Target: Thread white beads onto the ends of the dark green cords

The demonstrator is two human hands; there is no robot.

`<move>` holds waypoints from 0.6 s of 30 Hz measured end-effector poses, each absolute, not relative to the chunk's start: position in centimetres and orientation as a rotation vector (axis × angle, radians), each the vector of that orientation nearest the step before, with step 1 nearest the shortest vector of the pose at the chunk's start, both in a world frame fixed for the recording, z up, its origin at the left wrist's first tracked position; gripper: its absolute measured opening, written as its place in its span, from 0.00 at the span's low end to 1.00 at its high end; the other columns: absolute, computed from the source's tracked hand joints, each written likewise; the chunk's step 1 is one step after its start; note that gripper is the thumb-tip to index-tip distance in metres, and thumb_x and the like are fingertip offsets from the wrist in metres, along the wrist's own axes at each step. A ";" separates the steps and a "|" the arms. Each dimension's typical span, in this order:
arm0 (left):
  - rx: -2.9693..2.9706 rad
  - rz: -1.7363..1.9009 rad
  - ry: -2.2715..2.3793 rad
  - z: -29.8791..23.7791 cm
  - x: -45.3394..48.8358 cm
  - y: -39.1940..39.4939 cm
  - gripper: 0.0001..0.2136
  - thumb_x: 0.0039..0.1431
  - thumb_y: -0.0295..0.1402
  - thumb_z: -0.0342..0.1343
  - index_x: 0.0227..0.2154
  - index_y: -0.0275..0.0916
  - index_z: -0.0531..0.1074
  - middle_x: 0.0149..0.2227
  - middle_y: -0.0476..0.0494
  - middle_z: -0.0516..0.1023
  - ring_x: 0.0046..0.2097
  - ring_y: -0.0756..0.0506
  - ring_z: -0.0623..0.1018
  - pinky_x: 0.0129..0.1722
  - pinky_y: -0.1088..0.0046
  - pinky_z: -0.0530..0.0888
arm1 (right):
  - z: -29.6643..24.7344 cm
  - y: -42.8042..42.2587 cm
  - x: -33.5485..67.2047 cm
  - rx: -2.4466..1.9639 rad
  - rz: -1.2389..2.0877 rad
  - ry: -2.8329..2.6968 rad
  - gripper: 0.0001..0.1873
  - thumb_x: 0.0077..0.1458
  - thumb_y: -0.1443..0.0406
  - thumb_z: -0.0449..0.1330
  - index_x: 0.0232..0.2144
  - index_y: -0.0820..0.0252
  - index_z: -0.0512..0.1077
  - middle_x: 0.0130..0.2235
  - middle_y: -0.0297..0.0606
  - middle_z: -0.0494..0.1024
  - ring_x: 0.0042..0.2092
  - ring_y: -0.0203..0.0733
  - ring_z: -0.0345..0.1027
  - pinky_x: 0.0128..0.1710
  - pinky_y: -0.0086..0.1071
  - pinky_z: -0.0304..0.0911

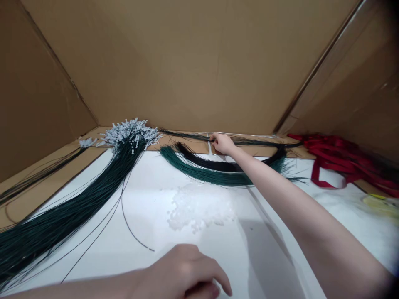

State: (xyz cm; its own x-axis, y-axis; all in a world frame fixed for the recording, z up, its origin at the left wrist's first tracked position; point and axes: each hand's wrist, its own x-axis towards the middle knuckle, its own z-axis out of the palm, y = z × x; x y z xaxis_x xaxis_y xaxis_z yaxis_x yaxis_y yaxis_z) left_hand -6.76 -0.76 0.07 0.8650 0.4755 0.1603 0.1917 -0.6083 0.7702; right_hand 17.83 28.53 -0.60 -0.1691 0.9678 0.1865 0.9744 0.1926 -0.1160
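My right hand [222, 143] reaches to the far edge of the white table [149, 182] and pinches thin dark wires [187, 136] lying along the cardboard wall. Just in front of it lies a curved bundle of green wires [205, 174] with a black bundle [212, 164] on top. My left hand [187, 272] rests near the front edge, fingers curled, thumb and fingertips pressed together; what they hold, if anything, is hidden. A heap of small clear beads [196, 207] lies between the hands.
A long bundle of dark green wires [77, 203] tipped with white beads [131, 132] fans across the left. Loose single wires [131, 226] lie beside it. Red ribbons [339, 160] pile at the right. Cardboard walls [199, 62] enclose the table.
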 end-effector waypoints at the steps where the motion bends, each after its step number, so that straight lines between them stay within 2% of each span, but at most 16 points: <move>1: 2.228 0.454 0.475 0.1 -6.7 -0.8 0.10 0.67 0.26 0.48 0.42 0.40 0.74 0.31 0.46 0.78 0.35 0.50 0.77 0.39 0.79 0.73 | -0.6 28.4 17.8 -1.872 -0.054 -2.238 0.16 0.65 0.61 0.59 0.53 0.61 0.71 0.52 0.44 0.75 0.49 0.45 0.73 0.47 0.44 0.71; 13: 2.228 0.397 0.432 -0.4 -6.9 -0.6 0.10 0.68 0.26 0.47 0.44 0.39 0.73 0.37 0.46 0.80 0.39 0.51 0.78 0.43 0.79 0.73 | -0.5 27.8 17.1 -1.852 -0.221 -2.216 0.16 0.65 0.61 0.59 0.52 0.61 0.71 0.53 0.44 0.74 0.50 0.46 0.72 0.49 0.45 0.71; 18: 2.181 0.453 0.415 -0.7 -6.6 -0.5 0.09 0.68 0.30 0.49 0.41 0.38 0.74 0.32 0.47 0.80 0.34 0.52 0.77 0.40 0.80 0.72 | -0.8 28.2 16.4 -1.882 -0.244 -2.196 0.15 0.65 0.61 0.59 0.52 0.60 0.71 0.53 0.44 0.74 0.50 0.45 0.72 0.49 0.44 0.71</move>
State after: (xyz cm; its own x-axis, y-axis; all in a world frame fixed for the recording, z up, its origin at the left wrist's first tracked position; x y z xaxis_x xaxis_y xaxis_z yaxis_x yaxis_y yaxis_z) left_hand -6.65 -0.46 -0.67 0.8794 0.4427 0.1748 0.1356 -0.5852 0.7995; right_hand 16.41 28.21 -0.75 -0.1422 0.9473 0.2869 0.9872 0.1567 -0.0281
